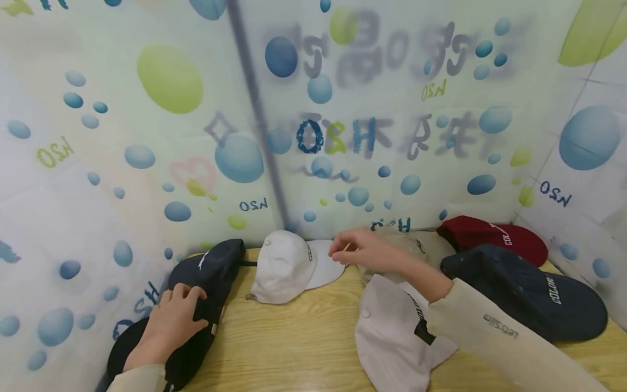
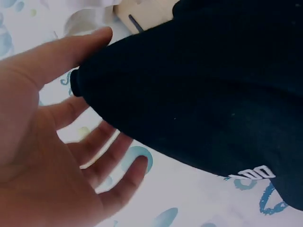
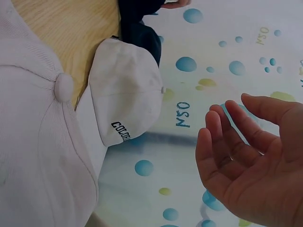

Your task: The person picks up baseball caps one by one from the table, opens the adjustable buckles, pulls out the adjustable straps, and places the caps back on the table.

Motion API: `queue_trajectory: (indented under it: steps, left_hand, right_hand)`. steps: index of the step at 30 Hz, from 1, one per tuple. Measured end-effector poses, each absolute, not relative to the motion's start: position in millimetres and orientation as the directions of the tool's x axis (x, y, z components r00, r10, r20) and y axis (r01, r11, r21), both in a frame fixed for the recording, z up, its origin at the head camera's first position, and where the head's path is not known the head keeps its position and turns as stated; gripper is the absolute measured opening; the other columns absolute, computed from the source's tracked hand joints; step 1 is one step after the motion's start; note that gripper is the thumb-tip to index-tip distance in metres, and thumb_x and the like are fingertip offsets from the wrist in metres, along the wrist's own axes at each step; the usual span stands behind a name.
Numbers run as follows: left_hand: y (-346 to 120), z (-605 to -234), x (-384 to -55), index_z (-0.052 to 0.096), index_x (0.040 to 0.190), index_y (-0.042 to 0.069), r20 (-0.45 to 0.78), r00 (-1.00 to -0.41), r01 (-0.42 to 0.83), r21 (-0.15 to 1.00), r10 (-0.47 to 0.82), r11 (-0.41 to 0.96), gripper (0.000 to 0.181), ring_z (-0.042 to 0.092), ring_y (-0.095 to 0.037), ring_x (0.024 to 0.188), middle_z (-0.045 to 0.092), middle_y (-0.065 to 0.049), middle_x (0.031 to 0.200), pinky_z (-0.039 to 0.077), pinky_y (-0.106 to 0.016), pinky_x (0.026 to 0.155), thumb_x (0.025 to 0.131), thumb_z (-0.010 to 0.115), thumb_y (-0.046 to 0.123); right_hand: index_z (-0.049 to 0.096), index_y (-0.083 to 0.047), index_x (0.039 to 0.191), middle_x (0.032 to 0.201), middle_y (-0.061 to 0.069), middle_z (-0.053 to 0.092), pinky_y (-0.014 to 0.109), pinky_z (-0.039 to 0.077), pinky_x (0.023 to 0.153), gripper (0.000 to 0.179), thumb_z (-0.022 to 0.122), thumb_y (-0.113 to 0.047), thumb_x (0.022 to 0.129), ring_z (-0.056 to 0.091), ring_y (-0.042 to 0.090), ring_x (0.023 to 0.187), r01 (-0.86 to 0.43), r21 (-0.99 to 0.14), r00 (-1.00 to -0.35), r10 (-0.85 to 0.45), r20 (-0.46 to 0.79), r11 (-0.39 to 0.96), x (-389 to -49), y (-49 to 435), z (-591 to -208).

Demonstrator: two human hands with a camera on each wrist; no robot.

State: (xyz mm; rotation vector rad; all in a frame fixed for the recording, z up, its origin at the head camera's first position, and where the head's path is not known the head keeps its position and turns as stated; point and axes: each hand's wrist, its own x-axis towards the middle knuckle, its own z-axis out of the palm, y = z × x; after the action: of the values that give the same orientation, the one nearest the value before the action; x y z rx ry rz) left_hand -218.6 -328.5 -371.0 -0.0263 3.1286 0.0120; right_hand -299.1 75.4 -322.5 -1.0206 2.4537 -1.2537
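My left hand (image 1: pixel 173 318) rests on a dark navy cap (image 1: pixel 210 277) at the table's left edge. In the left wrist view the hand (image 2: pixel 47 142) has straight, spread fingers, and only the thumb touches the cap (image 2: pixel 199 85). My right hand (image 1: pixel 364 250) hovers over the brim of a white cap (image 1: pixel 284 267) and a beige cap (image 1: pixel 426 245) behind it. Seen from the right wrist, that hand (image 3: pixel 246 156) is loosely curled and holds nothing, with the white cap (image 3: pixel 125 101) off to its left.
A pale cap (image 1: pixel 392 326) lies under my right forearm on the wooden table (image 1: pixel 294 337). At the right are a navy cap (image 1: pixel 529 288) and a red cap (image 1: pixel 490 234). Bubble-printed sheets (image 1: pixel 171 163) wall in the table at the back and sides.
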Motion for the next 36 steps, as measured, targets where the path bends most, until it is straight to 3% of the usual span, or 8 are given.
queue_trajectory:
  steps: [4,8,12,17,24,30,36]
  left_hand:
    - [-330,-370,-214,0.052,0.120,0.001,-0.017,-0.994,-0.108,0.052,-0.108,0.993,0.051,0.042,-0.047,0.104,0.044,-0.032,0.119,0.048,-0.061,0.081,0.082,0.081,0.019]
    - [-332,-361,-208,0.053,0.115,-0.004,0.043,-0.984,-0.166,0.094,-0.170,0.982,0.040,0.049,-0.042,0.094,0.051,-0.031,0.110,0.051,-0.054,0.074,0.085,0.076,0.009]
    - [-338,-346,-200,0.056,0.111,-0.006,0.173,-0.973,-0.132,0.135,-0.154,0.982,0.031,0.058,-0.039,0.083,0.057,-0.029,0.101,0.052,-0.052,0.069,0.085,0.072,0.004]
    - [-345,-328,-190,0.057,0.110,-0.006,0.307,-0.941,-0.094,0.164,-0.141,0.982,0.028,0.060,-0.043,0.082,0.058,-0.031,0.102,0.051,-0.054,0.068,0.087,0.069,0.003]
    - [-343,-304,-182,0.059,0.113,-0.006,0.350,-0.924,-0.082,0.216,-0.155,0.973,0.028,0.059,-0.047,0.096,0.062,-0.032,0.108,0.049,-0.061,0.083,0.088,0.068,0.001]
    - [-326,-286,-179,0.063,0.115,-0.002,0.364,-0.926,-0.014,0.238,-0.103,0.971,0.027,0.062,-0.045,0.099,0.067,-0.029,0.111,0.050,-0.060,0.083,0.089,0.069,0.004]
    - [-301,-272,-179,0.065,0.112,0.002,0.413,-0.911,0.095,0.224,-0.006,0.970,0.025,0.064,-0.041,0.098,0.069,-0.025,0.110,0.052,-0.058,0.080,0.088,0.071,0.004]
  right_hand:
    - [0.069,-0.008,0.107,0.100,0.006,0.070,0.029,0.054,0.075,0.017,0.061,-0.020,0.099,0.064,0.011,0.084,-0.482,-0.762,-0.745,-0.660,0.095,0.434,-299,67,-322]
    - [0.069,-0.010,0.106,0.102,0.006,0.071,0.029,0.054,0.075,0.015,0.062,-0.020,0.099,0.065,0.015,0.087,-0.478,-0.747,-0.750,-0.658,0.073,0.463,-298,61,-322]
    - [0.069,-0.010,0.105,0.104,0.005,0.071,0.025,0.053,0.077,0.013,0.062,-0.019,0.099,0.065,0.017,0.091,-0.493,-0.726,-0.745,-0.663,0.068,0.479,-297,56,-321]
    - [0.070,-0.010,0.104,0.104,0.004,0.071,0.025,0.054,0.079,0.013,0.062,-0.018,0.098,0.066,0.014,0.094,-0.514,-0.711,-0.731,-0.678,0.072,0.479,-296,51,-321]
    - [0.070,-0.012,0.104,0.102,0.001,0.071,0.024,0.054,0.079,0.012,0.062,-0.020,0.098,0.066,0.013,0.095,-0.545,-0.687,-0.716,-0.694,0.083,0.480,-294,46,-319]
    - [0.070,-0.014,0.104,0.104,-0.001,0.071,0.023,0.054,0.078,0.012,0.063,-0.021,0.099,0.067,0.016,0.098,-0.548,-0.683,-0.715,-0.694,0.082,0.483,-289,42,-315]
    - [0.069,-0.010,0.109,0.110,0.003,0.071,0.021,0.054,0.079,0.017,0.061,-0.021,0.100,0.066,0.014,0.097,-0.597,-0.685,-0.672,-0.726,0.145,0.416,-282,35,-312]
